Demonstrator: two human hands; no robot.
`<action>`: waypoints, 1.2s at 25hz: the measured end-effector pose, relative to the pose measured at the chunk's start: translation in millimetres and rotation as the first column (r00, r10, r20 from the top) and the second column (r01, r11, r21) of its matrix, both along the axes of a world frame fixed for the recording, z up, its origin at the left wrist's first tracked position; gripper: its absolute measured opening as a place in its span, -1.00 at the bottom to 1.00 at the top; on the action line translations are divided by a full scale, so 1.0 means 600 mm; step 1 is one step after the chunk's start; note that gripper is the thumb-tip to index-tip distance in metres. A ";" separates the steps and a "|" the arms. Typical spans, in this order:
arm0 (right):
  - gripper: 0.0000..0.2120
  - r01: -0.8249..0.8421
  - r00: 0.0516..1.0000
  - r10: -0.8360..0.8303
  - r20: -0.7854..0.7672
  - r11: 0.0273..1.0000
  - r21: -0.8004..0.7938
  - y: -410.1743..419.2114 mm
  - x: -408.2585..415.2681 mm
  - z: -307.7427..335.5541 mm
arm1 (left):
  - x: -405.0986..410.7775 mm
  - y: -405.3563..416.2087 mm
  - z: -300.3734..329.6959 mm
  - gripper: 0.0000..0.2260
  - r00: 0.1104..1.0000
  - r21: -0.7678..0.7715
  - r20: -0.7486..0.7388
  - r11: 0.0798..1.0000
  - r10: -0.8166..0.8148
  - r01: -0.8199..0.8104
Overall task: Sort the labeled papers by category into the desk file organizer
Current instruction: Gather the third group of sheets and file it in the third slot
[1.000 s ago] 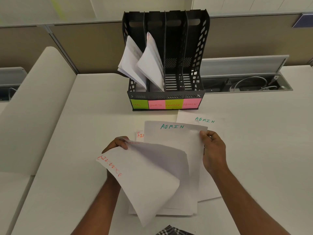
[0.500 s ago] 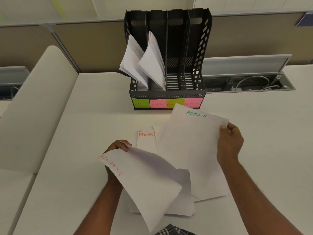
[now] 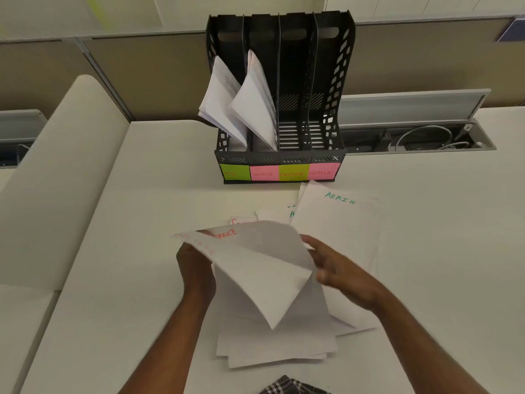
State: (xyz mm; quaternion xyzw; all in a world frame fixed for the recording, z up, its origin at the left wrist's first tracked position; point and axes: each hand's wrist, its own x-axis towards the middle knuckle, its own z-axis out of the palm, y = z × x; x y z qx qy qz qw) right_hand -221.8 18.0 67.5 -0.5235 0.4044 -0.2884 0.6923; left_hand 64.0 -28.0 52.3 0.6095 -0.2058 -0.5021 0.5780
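Item: curled white FINANCE-lettered sheet (image 3: pixel 264 268), pinched in left hand (image 3: pixel 196 268) grip; right hand (image 3: pixel 341 274) grip loose at its edge. Steer it twelve o'clock into black four-slot organizer (image 3: pixel 279 89), green FINANCE slot (image 3: pixel 293 173); flatten curl first.

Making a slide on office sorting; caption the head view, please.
Both hands, left hand and right hand, lift a FINANCE sheet before the file organizer.

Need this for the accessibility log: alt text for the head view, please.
Two bare hands, left hand and right hand, lift a curled sheet marked FINANCE off a paper stack on a white desk. An ADMIN sheet lies right; behind stands a black four-slot organizer, whose two left slots hold papers.
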 end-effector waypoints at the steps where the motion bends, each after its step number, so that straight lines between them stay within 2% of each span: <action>1: -0.09 -0.079 0.997 0.079 0.003 0.997 -0.006 0.011 0.006 -0.008 | 0.002 -0.004 0.000 -0.70 0.998 0.045 0.062 0.999 -0.010 0.007; 3: -0.15 -0.079 0.996 0.079 -0.052 0.997 -0.007 0.021 0.016 -0.023 | 0.002 -0.014 -0.011 -0.76 0.988 0.143 0.145 0.989 -0.052 0.031; 4: -0.23 -0.010 0.992 0.010 -0.128 1.000 0.003 0.023 0.021 -0.029 | 0.002 -0.015 -0.017 -0.80 0.982 0.163 0.172 0.985 -0.077 0.048; 6: -0.53 0.209 0.923 -0.215 -0.318 0.976 -0.056 0.023 0.030 -0.046 | -0.005 -0.016 -0.028 -0.85 0.975 0.181 0.163 0.976 -0.149 0.119; 8: -0.77 0.489 0.786 -0.482 -0.387 0.868 -0.087 0.014 0.026 -0.067 | -0.015 -0.017 -0.030 -0.81 0.972 0.173 0.119 0.968 -0.204 0.182; 9: -0.81 0.612 0.707 -0.586 -0.397 0.788 -0.074 0.008 0.014 -0.080 | -0.017 -0.019 -0.031 -0.78 0.959 0.179 0.153 0.961 -0.237 0.209; 11: -0.76 0.752 0.572 -0.685 -0.451 0.658 -0.047 -0.001 -0.015 -0.096 | -0.010 -0.021 -0.038 -0.70 0.881 0.278 0.340 0.930 -0.328 0.239; 12: -0.73 0.769 0.540 -0.685 -0.490 0.637 -0.044 -0.001 -0.027 -0.102 | -0.005 -0.021 -0.043 -0.65 0.816 0.337 0.430 0.907 -0.385 0.251; 14: -0.70 0.767 0.514 -0.654 -0.555 0.640 -0.044 0.002 -0.041 -0.115 | 0.000 -0.022 -0.053 -0.58 0.727 0.394 0.497 0.869 -0.474 0.298; 18: -0.70 0.773 0.486 -0.645 -0.590 0.633 -0.055 -0.001 -0.041 -0.128 | -0.017 -0.041 -0.053 -0.54 0.708 0.409 0.480 0.846 -0.518 0.342; 20: -0.70 0.773 0.483 -0.644 -0.593 0.632 -0.057 -0.002 -0.040 -0.128 | -0.023 -0.045 -0.057 -0.60 0.715 0.420 0.456 0.837 -0.530 0.352; 23: -0.71 0.765 0.496 -0.641 -0.586 0.641 -0.053 0.001 -0.041 -0.128 | -0.024 -0.035 -0.072 -0.88 0.662 0.459 0.485 0.811 -0.571 0.363; 27: -0.70 0.770 0.494 -0.648 -0.579 0.636 -0.055 0.002 -0.039 -0.132 | 0.034 -0.053 -0.047 -0.93 0.595 0.303 0.714 0.929 -0.368 0.211; 28: -0.70 0.771 0.496 -0.651 -0.575 0.634 -0.053 0.002 -0.039 -0.133 | 0.056 -0.063 -0.033 -0.93 0.607 0.265 0.728 0.948 -0.318 0.179; 30: -0.70 0.775 0.496 -0.653 -0.572 0.630 -0.047 0.000 -0.040 -0.133 | 0.099 -0.076 0.001 -0.94 0.716 0.204 0.644 0.963 -0.269 0.179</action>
